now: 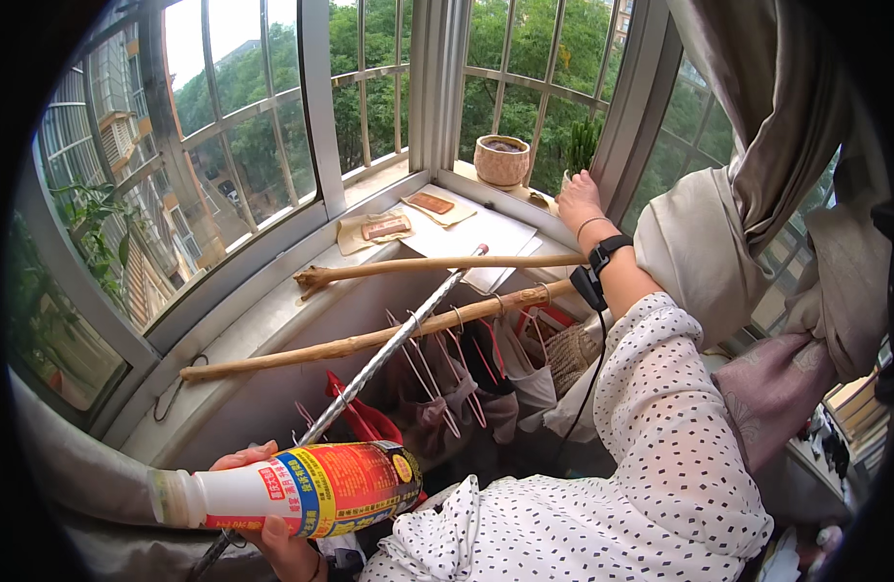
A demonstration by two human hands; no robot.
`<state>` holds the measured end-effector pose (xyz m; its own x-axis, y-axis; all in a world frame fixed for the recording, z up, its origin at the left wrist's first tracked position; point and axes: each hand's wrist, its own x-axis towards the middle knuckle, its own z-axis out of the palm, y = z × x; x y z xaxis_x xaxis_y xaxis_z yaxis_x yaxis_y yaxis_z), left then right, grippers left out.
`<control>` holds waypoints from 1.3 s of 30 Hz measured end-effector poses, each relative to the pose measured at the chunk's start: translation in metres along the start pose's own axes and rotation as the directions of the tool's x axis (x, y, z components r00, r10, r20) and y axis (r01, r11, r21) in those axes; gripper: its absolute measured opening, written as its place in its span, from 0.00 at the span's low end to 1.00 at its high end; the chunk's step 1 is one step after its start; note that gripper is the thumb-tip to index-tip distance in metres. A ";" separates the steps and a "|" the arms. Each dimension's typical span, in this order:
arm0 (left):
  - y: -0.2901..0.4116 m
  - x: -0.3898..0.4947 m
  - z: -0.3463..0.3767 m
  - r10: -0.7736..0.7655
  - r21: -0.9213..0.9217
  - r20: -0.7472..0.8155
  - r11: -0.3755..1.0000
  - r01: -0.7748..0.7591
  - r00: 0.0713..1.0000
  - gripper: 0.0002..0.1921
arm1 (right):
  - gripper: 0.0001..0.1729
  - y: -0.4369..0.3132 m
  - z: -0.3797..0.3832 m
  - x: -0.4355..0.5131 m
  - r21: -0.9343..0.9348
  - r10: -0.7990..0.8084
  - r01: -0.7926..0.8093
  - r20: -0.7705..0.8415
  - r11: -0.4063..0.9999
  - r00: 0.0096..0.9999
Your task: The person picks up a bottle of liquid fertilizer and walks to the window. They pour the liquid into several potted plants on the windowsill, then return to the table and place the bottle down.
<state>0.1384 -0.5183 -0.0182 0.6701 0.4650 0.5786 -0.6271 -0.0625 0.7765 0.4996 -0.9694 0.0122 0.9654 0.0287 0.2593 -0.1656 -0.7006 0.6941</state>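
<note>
My left hand (276, 542) grips a white plastic bottle (331, 487) with a red, yellow and blue printed label. The bottle lies nearly level, its clear-looking cap end (172, 497) toward the left. Stretched out to the window ledge, my right hand (581, 198) is closed around a small pale pot (565, 179). A green cactus-like plant (584, 144) rises from that pot, most of which my fingers hide. Left of it on the ledge stands a round, textured plant pot (502, 161) with dark contents.
Two wooden poles (389, 336) and a silvery metal pole (389, 349) cross in front of me. Clothes hangers (458, 364) with small garments hang there. Two wooden combs (386, 228) and white paper sheets (490, 233) lie on the sill. Tied curtains (701, 240) bulge at right.
</note>
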 end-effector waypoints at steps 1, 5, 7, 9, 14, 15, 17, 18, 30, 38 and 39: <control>0.000 -0.002 0.000 -0.002 -0.005 -0.012 1.000 0.002 1.000 0.37 | 0.14 -0.001 0.004 0.000 -0.013 0.004 -0.004 -0.017 1.000 1.000; -0.001 -0.001 -0.005 0.052 0.014 0.116 0.998 -0.054 0.992 0.33 | 0.13 -0.002 0.011 0.002 -0.062 0.012 -0.015 -0.047 0.998 0.999; -0.001 -0.002 -0.010 0.032 0.034 0.134 0.999 -0.037 0.990 0.33 | 0.12 -0.001 0.012 0.003 -0.083 0.002 -0.009 -0.084 0.997 0.997; 0.000 -0.006 -0.013 0.012 0.044 0.103 0.999 -0.016 0.995 0.33 | 0.13 -0.001 0.014 0.003 -0.102 -0.014 0.006 -0.070 0.995 0.997; 0.006 -0.013 -0.020 0.087 0.084 0.019 0.993 -0.088 0.996 0.34 | 0.12 0.007 0.015 0.000 0.045 0.015 -0.016 0.009 0.999 1.000; 0.008 -0.014 -0.021 0.056 0.085 0.010 0.995 -0.057 0.998 0.34 | 0.12 0.006 0.013 0.000 0.059 0.056 -0.057 0.025 0.997 0.998; 0.011 -0.012 -0.022 0.016 0.093 0.026 0.995 -0.018 1.000 0.34 | 0.11 0.010 0.012 -0.007 -0.021 0.017 -0.017 0.033 1.000 0.999; 0.011 -0.009 -0.021 0.017 0.094 0.041 0.995 -0.021 0.999 0.34 | 0.11 0.008 0.010 -0.010 0.021 0.018 -0.017 -0.052 1.000 0.999; 0.003 0.005 -0.008 -0.048 -0.011 0.098 0.999 0.049 0.994 0.36 | 0.09 -0.063 -0.036 -0.079 0.955 0.715 0.135 -0.289 0.265 0.636; 0.006 -0.002 -0.038 0.006 -0.029 0.180 1.000 -0.001 0.984 0.36 | 0.14 -0.078 -0.107 -0.239 0.879 0.454 0.368 -0.206 -0.303 0.867; 0.005 -0.002 -0.039 0.030 -0.037 0.182 0.999 -0.023 0.983 0.36 | 0.13 -0.073 -0.112 -0.262 0.876 0.415 0.343 -0.188 -0.339 0.890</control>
<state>0.1181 -0.4851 -0.0255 0.7121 0.2946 0.6373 -0.6570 -0.0404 0.7528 0.2358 -0.8463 -0.0314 0.7530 -0.1311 0.6448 0.5636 -0.3772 -0.7349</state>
